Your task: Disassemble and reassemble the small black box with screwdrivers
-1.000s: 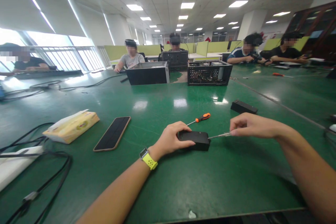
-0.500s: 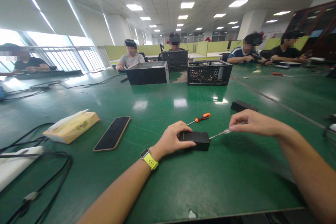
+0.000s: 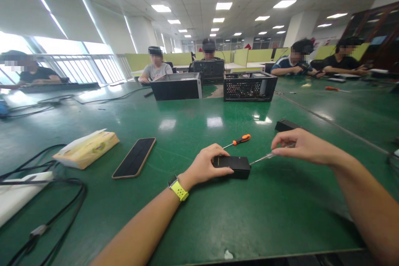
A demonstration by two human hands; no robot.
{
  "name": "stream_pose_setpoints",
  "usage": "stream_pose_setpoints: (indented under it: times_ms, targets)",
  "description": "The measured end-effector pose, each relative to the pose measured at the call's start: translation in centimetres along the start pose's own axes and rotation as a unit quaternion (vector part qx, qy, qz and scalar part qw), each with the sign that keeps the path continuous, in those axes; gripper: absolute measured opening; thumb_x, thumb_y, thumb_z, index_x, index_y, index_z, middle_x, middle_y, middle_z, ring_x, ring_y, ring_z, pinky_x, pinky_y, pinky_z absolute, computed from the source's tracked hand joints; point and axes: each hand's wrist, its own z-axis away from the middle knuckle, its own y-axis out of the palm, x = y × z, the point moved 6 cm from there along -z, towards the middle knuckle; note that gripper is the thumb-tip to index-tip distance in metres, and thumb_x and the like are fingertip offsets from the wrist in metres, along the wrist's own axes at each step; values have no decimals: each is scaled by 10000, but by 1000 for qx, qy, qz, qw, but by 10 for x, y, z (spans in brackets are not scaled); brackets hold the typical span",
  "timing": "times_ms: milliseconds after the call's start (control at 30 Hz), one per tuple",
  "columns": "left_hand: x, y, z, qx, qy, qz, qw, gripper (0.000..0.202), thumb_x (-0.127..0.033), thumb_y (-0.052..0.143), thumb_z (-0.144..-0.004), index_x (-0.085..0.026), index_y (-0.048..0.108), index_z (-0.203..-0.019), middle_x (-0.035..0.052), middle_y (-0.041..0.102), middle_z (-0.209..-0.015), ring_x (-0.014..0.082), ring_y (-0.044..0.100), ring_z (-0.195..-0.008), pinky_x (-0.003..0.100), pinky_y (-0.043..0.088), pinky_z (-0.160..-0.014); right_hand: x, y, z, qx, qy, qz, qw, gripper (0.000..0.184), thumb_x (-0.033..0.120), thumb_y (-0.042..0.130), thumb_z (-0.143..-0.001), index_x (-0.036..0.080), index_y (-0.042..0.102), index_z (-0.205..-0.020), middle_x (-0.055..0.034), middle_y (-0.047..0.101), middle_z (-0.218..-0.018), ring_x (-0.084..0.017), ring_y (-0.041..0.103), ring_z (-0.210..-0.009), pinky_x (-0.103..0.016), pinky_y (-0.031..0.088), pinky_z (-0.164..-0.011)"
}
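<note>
On the green tabletop lies a small black rectangular box [image 3: 238,167], and my left hand [image 3: 208,164] grips it from its left end, thumb along the near side. My right hand [image 3: 291,146] is closed around the clear handle of a screwdriver [image 3: 263,158]. Its thin metal shaft points left, and the tip meets the box's right end. Fingers hide part of that handle. Just behind the box rests a second screwdriver with an orange and black handle [image 3: 242,139]. Another black box [image 3: 288,125] lies behind my right hand, which partly covers it.
To the left are a phone [image 3: 134,158], a yellow tissue pack [image 3: 87,149], a white power strip [image 3: 23,195] and black cables [image 3: 79,199]. Open computer cases [image 3: 177,87] [image 3: 249,87] stand farther back. Several people sit around the table, and another screwdriver [image 3: 333,89] lies far right.
The whole view has shifted slightly. Both hands, the box and the screwdriver keep nearly the same places relative to each other.
</note>
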Motion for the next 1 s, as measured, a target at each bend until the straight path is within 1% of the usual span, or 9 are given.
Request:
stream_pose_setpoints:
  times_ms: [167, 300, 367, 467, 600, 700, 800, 933, 1000]
  targets:
    - [0, 1, -1, 0, 1, 1, 1000, 397, -466, 731, -730, -171, 653, -984, 61, 628, -972, 181, 590, -874, 300, 459, -798, 9, -6, 3, -78, -20, 10, 997, 320, 512, 690, -746, 196, 668, -697, -34, 652, -656, -180, 591, -624, -281, 444, -577]
    - [0, 2, -1, 5, -2, -3, 1000, 394, -461, 730, -734, -170, 653, -987, 60, 632, -971, 181, 587, -872, 297, 455, -788, 11, -6, 4, -105, -16, -45, 993, 315, 495, 686, -763, 196, 607, -703, -1, 588, -594, -128, 536, -499, -246, 411, -476]
    - [0, 2, -1, 5, -1, -1, 1000, 399, -458, 731, -734, -166, 651, -993, 61, 631, -969, 180, 585, -870, 297, 453, -787, 14, -3, 4, -125, -19, -89, 988, 309, 492, 687, -768, 199, 596, -730, 14, 561, -550, -116, 514, -448, -239, 402, -442]
    - [0, 2, -1, 5, -1, -2, 1000, 403, -454, 734, -733, -160, 650, -996, 60, 630, -962, 177, 583, -868, 295, 450, -787, 20, 4, 1, -157, -43, -152, 975, 301, 486, 704, -759, 204, 604, -790, 21, 557, -535, -128, 530, -450, -247, 419, -443]
    - [0, 3, -1, 8, -1, -5, 1000, 397, -462, 725, -740, -167, 650, -995, 56, 633, -956, 178, 585, -867, 293, 448, -783, 22, 17, -5, -168, -63, -180, 967, 275, 463, 681, -797, 199, 607, -813, 20, 572, -570, -125, 538, -474, -251, 432, -471]
    - [-1, 2, -1, 9, -1, -4, 1000, 397, -463, 727, -739, -167, 651, -993, 57, 634, -963, 177, 586, -869, 291, 447, -787, 19, 21, -9, -176, -64, -183, 965, 261, 441, 678, -807, 190, 608, -788, 24, 559, -556, -116, 525, -472, -243, 422, -473]
    - [0, 2, -1, 8, -3, -8, 1000, 406, -469, 728, -735, -163, 650, -991, 56, 634, -961, 175, 584, -868, 289, 444, -789, 12, 18, -11, -202, -62, -204, 956, 259, 432, 676, -808, 186, 598, -786, 38, 533, -511, -109, 501, -448, -237, 404, -465]
    - [1, 1, 0, 10, -3, -13, 1000, 404, -474, 719, -742, -164, 649, -992, 55, 636, -960, 175, 584, -867, 287, 441, -792, -4, 11, -14, -212, -31, -209, 954, 287, 434, 700, -775, 181, 571, -732, 41, 531, -484, -105, 496, -436, -230, 392, -464]
    - [1, 1, 1, 11, -4, -16, 1000, 408, -474, 719, -742, -164, 647, -996, 55, 635, -963, 173, 584, -866, 286, 440, -794, -15, 9, -17, -201, -9, -209, 957, 309, 448, 700, -764, 180, 558, -706, 43, 526, -485, -102, 493, -439, -227, 389, -468]
